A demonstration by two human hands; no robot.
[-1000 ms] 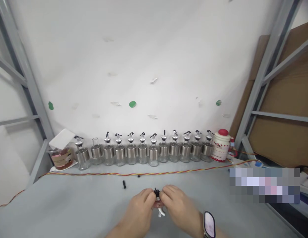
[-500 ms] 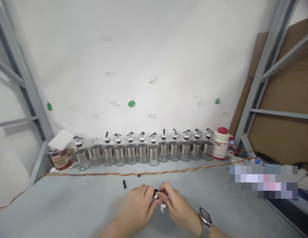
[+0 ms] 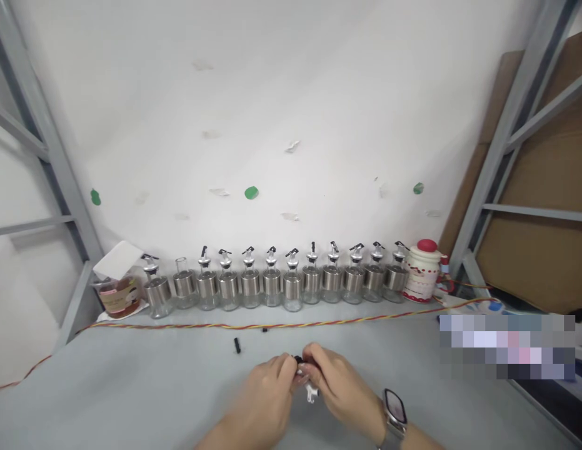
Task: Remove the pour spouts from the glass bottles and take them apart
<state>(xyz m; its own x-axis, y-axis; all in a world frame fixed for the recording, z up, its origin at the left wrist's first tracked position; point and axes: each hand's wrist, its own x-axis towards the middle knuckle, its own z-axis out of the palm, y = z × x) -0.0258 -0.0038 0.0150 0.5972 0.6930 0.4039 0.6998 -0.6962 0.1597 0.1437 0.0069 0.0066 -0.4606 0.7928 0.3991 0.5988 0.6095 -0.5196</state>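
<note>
My left hand [image 3: 272,390] and my right hand [image 3: 335,384] meet low in the middle of the view, fingers bent and pinched together. Between them is a small pourer spout [image 3: 311,393], with a silver-white part sticking out below the fingertips and a black part showing above. Fingers hide most of it. On the grey tabletop, left of and beyond my hands, lies a short black plastic piece [image 3: 237,345]. A smaller black bit [image 3: 264,329] rests farther back near the twisted wire.
Along the wall stands a row of glass bottles with steel bands [image 3: 293,286], most topped by pourers; one bottle [image 3: 184,284] has a bare neck. A honey-coloured container [image 3: 119,299] stands left, a red-lidded jar [image 3: 421,275] right. Twisted red-yellow wire [image 3: 215,325] crosses the table.
Both hands stay close together, with fingers shifted slightly on the pourer spout. More of its silver-white part shows beneath the fingers. The whole view has shifted slightly.
</note>
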